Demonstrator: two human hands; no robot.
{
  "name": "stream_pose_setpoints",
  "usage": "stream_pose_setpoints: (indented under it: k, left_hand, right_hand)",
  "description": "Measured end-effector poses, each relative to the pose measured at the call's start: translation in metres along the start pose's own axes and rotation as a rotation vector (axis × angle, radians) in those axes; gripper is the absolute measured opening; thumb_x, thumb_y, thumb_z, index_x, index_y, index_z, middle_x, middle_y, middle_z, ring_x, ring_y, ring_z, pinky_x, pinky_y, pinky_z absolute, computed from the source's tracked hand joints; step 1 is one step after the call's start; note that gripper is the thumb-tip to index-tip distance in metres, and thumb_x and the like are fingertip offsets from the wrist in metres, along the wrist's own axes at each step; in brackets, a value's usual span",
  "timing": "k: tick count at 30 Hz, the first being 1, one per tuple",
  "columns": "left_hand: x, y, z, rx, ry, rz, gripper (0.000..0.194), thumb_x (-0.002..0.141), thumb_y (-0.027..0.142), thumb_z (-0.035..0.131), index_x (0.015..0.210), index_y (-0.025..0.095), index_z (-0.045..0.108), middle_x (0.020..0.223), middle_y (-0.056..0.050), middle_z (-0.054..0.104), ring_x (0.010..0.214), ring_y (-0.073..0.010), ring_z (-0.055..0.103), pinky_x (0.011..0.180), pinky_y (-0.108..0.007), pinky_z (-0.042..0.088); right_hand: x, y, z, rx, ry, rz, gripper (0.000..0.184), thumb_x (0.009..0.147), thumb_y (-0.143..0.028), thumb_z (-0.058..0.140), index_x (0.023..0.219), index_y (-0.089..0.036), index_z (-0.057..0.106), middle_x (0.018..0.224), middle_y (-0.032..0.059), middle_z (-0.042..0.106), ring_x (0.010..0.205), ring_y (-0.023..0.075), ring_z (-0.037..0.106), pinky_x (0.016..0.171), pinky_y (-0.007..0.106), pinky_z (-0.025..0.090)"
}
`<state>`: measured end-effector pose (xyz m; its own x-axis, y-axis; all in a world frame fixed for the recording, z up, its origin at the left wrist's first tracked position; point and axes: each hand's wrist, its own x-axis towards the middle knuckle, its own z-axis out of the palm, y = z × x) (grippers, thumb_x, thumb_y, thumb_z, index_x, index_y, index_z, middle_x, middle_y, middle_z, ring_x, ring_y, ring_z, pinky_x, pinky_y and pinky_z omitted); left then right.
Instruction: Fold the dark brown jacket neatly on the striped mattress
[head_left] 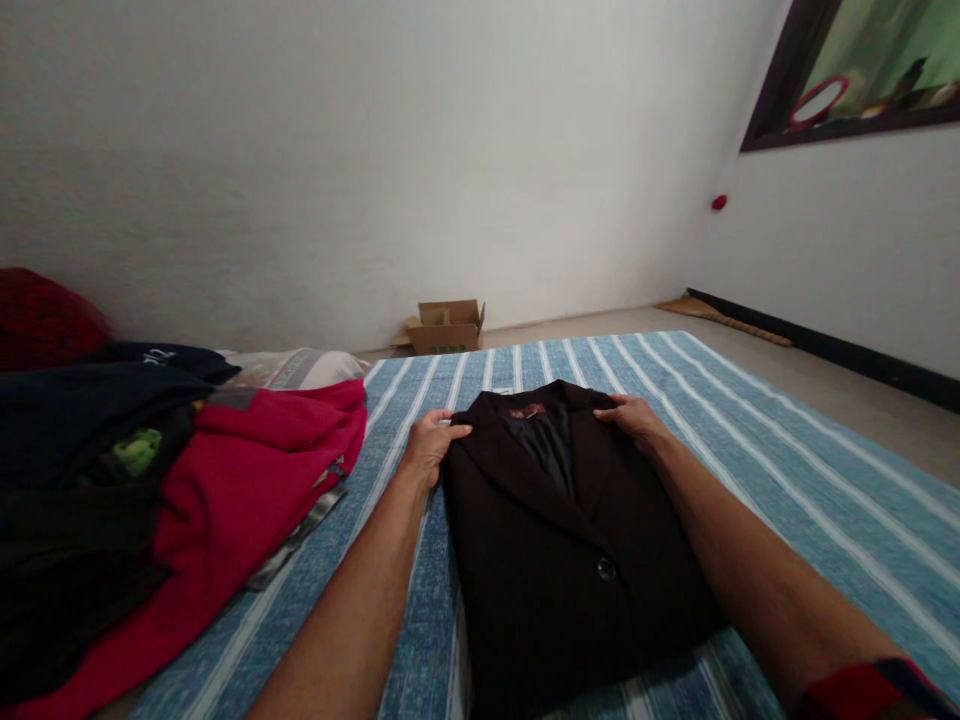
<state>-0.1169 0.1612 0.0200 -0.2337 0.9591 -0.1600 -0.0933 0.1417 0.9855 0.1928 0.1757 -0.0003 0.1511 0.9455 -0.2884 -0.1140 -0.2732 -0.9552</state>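
Note:
A dark brown jacket lies folded, front up, on a blue and white striped sheet, with one button showing and its collar at the far end. My left hand grips the jacket's left shoulder edge, fingers curled over the cloth. My right hand is closed on the right shoulder near the collar. Both forearms reach forward along the jacket's sides.
A heap of clothes lies at the left: a red garment, dark pieces and something green. An open cardboard box stands by the far wall. A dark baseboard runs along the right wall, under a framed picture.

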Motion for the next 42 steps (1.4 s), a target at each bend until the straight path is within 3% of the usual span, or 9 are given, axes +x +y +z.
stream_pose_setpoints:
  k: [5,9,12,16,21,25,29,34,42]
  left_hand:
    - [0.005,-0.003,0.000,0.074,-0.005,0.017,0.046,0.045,0.008,0.070,0.087,0.019,0.055,0.066,0.001,0.064,0.054,-0.0157,0.061,0.053,-0.026,0.046]
    - [0.004,-0.002,0.004,0.101,0.103,0.000,0.053,0.045,0.006,0.072,0.095,0.018,0.057,0.069,0.001,0.064,0.059,-0.0156,0.062,0.059,-0.027,0.047]
    - [-0.011,-0.001,0.004,0.082,0.184,-0.015,0.048,0.052,0.014,0.075,0.096,0.016,0.055,0.067,0.001,0.063,0.060,-0.0160,0.062,0.060,-0.027,0.047]
    - [-0.055,-0.001,-0.002,0.020,0.161,-0.072,0.025,0.064,0.019,0.069,0.083,0.015,0.054,0.060,0.000,0.061,0.053,-0.0149,0.059,0.054,-0.027,0.046]
    - [-0.126,0.000,-0.016,-0.114,0.123,-0.162,0.028,0.063,0.010,0.070,0.084,0.017,0.052,0.071,-0.003,0.066,0.066,-0.0154,0.065,0.063,-0.026,0.051]
    - [-0.177,-0.003,-0.022,-0.136,-0.013,-0.303,0.030,0.062,0.012,0.072,0.085,0.017,0.054,0.080,-0.006,0.068,0.073,-0.0189,0.066,0.065,-0.030,0.052]
    - [-0.211,-0.007,-0.019,-0.040,-0.146,-0.334,0.027,0.060,0.018,0.073,0.083,0.015,0.061,0.084,-0.008,0.070,0.074,-0.0203,0.066,0.065,-0.029,0.051]
    - [-0.223,-0.008,-0.013,0.113,-0.179,-0.344,0.025,0.058,0.026,0.073,0.078,0.013,0.065,0.078,-0.008,0.071,0.065,-0.0175,0.064,0.061,-0.027,0.046]
    - [-0.219,-0.011,-0.006,0.101,-0.149,-0.366,0.030,0.052,0.025,0.077,0.078,0.014,0.067,0.077,-0.007,0.072,0.066,-0.0184,0.065,0.056,-0.025,0.044]
  right_hand:
    - [0.000,-0.001,0.001,-0.032,0.008,-0.008,0.030,0.060,-0.003,0.064,0.086,-0.018,0.068,0.063,-0.0014,0.069,0.055,0.0150,0.063,0.054,0.023,0.052]
    - [-0.012,-0.007,-0.002,-0.069,0.011,0.023,0.018,0.064,-0.008,0.067,0.079,-0.017,0.066,0.062,0.0004,0.068,0.053,0.0152,0.062,0.053,0.025,0.051]
    - [-0.031,-0.007,-0.010,-0.091,-0.017,0.064,0.009,0.068,-0.019,0.069,0.075,-0.016,0.064,0.063,0.0040,0.068,0.052,0.0172,0.062,0.052,0.028,0.051]
    - [-0.063,0.001,-0.030,-0.097,-0.090,0.099,0.015,0.073,-0.028,0.068,0.075,-0.014,0.063,0.068,0.0069,0.068,0.058,0.0171,0.063,0.054,0.027,0.050]
    - [-0.108,0.016,-0.062,-0.122,-0.130,0.110,0.024,0.072,-0.036,0.070,0.084,-0.016,0.064,0.072,0.0039,0.068,0.055,0.0121,0.059,0.047,0.020,0.041]
    - [-0.139,0.024,-0.076,-0.129,-0.180,0.147,0.030,0.073,-0.040,0.069,0.093,-0.018,0.064,0.080,0.0040,0.070,0.060,0.0133,0.061,0.048,0.020,0.041]
    - [-0.161,0.028,-0.077,-0.130,-0.193,0.157,0.029,0.072,-0.041,0.069,0.089,-0.018,0.066,0.083,0.0062,0.071,0.070,0.0181,0.065,0.055,0.024,0.046]
    - [-0.173,0.028,-0.072,-0.142,-0.187,0.148,0.024,0.072,-0.039,0.069,0.081,-0.017,0.068,0.083,0.0076,0.072,0.079,0.0215,0.067,0.066,0.026,0.050]
    - [-0.171,0.027,-0.066,-0.119,-0.161,0.190,0.019,0.073,-0.034,0.068,0.074,-0.015,0.069,0.080,0.0088,0.073,0.071,0.0209,0.068,0.064,0.027,0.051]
